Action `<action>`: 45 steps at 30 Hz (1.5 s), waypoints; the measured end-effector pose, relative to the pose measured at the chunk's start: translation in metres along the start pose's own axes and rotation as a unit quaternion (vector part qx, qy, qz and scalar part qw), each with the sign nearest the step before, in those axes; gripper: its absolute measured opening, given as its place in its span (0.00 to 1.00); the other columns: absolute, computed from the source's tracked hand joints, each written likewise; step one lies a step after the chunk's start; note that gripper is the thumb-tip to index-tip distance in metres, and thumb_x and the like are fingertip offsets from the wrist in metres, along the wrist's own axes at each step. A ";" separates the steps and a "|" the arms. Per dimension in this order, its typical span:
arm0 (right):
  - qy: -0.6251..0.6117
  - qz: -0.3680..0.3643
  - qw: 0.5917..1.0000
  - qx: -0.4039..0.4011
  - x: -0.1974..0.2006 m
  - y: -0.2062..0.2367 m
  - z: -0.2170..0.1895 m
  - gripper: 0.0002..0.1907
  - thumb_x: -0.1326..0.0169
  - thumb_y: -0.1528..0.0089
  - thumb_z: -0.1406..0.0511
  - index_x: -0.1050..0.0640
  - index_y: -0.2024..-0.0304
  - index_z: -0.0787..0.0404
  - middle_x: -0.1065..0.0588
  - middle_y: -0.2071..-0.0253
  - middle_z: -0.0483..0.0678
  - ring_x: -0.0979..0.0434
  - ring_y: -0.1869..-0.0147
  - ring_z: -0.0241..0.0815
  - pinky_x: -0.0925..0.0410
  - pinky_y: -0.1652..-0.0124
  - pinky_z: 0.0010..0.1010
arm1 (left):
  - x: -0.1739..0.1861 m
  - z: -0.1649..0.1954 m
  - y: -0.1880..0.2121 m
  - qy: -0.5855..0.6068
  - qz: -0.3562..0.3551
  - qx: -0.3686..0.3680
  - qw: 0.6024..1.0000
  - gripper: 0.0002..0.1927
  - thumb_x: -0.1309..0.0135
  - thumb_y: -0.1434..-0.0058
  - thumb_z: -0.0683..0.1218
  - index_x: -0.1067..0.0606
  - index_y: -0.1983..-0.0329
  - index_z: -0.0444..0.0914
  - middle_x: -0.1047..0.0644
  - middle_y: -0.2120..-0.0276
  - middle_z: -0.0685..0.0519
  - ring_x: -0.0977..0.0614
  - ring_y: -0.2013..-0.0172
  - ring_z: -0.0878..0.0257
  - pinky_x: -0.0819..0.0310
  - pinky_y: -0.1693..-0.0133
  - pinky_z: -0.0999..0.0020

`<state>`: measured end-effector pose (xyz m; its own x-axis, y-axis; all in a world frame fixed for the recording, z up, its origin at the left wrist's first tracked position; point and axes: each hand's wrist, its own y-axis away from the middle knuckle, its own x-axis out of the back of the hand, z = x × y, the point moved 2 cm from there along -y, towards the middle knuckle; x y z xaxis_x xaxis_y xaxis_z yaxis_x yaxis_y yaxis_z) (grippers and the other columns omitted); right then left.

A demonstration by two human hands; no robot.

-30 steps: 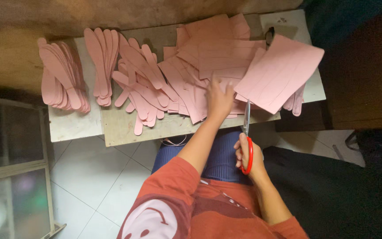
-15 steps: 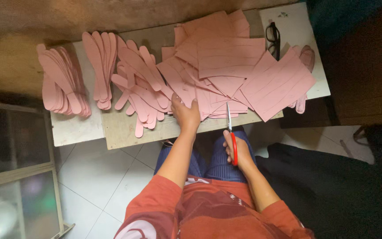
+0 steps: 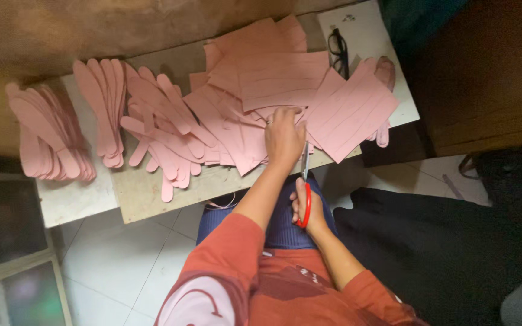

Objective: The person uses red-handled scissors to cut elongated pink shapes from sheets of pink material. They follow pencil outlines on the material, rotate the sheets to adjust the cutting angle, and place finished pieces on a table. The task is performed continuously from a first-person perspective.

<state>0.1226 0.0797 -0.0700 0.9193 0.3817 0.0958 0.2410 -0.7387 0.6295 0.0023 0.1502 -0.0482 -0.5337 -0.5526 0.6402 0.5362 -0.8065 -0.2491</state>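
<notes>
At the far left of the counter (image 3: 80, 199) lie heaps of cut pink strips (image 3: 49, 136). Next, the left hand (image 3: 283, 137) presses flat, fingers spread, on overlapping pink sheets (image 3: 285, 78). Just beside it, the right hand (image 3: 307, 205) has its grip closed around red-handled scissors (image 3: 304, 196), blades pointing at the sheets. Black glasses (image 3: 338, 51) lie beyond.
</notes>
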 end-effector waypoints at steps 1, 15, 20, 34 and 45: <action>-0.001 -0.004 1.000 -0.005 -0.002 -0.002 0.002 0.32 0.58 0.33 0.42 0.28 0.72 0.62 0.36 0.86 0.45 0.38 0.89 0.38 0.42 0.86 0.31 | -0.008 0.010 -0.008 -0.025 -0.014 -0.007 1.000 0.23 0.35 0.43 0.48 0.26 0.45 0.41 0.26 0.47 0.49 0.25 0.45 0.47 0.31 0.44 0.53; 0.009 -0.051 0.998 0.027 0.005 0.001 0.004 0.29 0.53 0.34 0.45 0.26 0.73 0.63 0.35 0.87 0.45 0.36 0.89 0.38 0.39 0.86 0.31 | 0.003 -0.027 -0.026 0.088 -0.038 0.104 0.990 0.25 0.44 0.35 0.55 0.27 0.43 0.32 0.22 0.48 0.35 0.22 0.46 0.40 0.30 0.44 0.52; 0.081 -0.075 0.992 0.067 0.003 -0.006 0.026 0.28 0.51 0.34 0.46 0.26 0.71 0.63 0.35 0.86 0.43 0.35 0.88 0.35 0.39 0.85 0.29 | 0.043 -0.066 -0.001 0.211 0.076 0.183 0.957 0.22 0.53 0.29 0.52 0.28 0.43 0.30 0.21 0.51 0.38 0.20 0.50 0.49 0.28 0.47 0.59; 0.219 -0.284 0.907 0.223 0.018 0.054 0.042 0.19 0.50 0.34 0.59 0.32 0.43 0.60 0.31 0.67 0.41 0.31 0.65 0.33 0.33 0.63 0.26 | 0.104 -0.063 0.086 0.533 0.122 0.079 0.834 0.21 0.53 0.31 0.36 0.38 0.36 0.30 0.26 0.44 0.46 0.25 0.45 0.62 0.32 0.40 0.67; 0.103 -0.382 0.904 0.159 0.022 0.071 0.053 0.27 0.46 0.36 0.60 0.34 0.37 0.61 0.31 0.59 0.44 0.33 0.61 0.34 0.36 0.63 0.27 | 0.137 -0.025 0.111 0.466 0.153 0.042 0.871 0.19 0.50 0.32 0.38 0.33 0.39 0.29 0.24 0.47 0.47 0.24 0.47 0.63 0.31 0.41 0.69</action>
<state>0.1759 0.0062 -0.0641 0.3766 0.9196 -0.1116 0.8891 -0.3251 0.3222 -0.0277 -0.0201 -0.0065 -0.6344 -0.7020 -0.3235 0.7722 -0.5942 -0.2249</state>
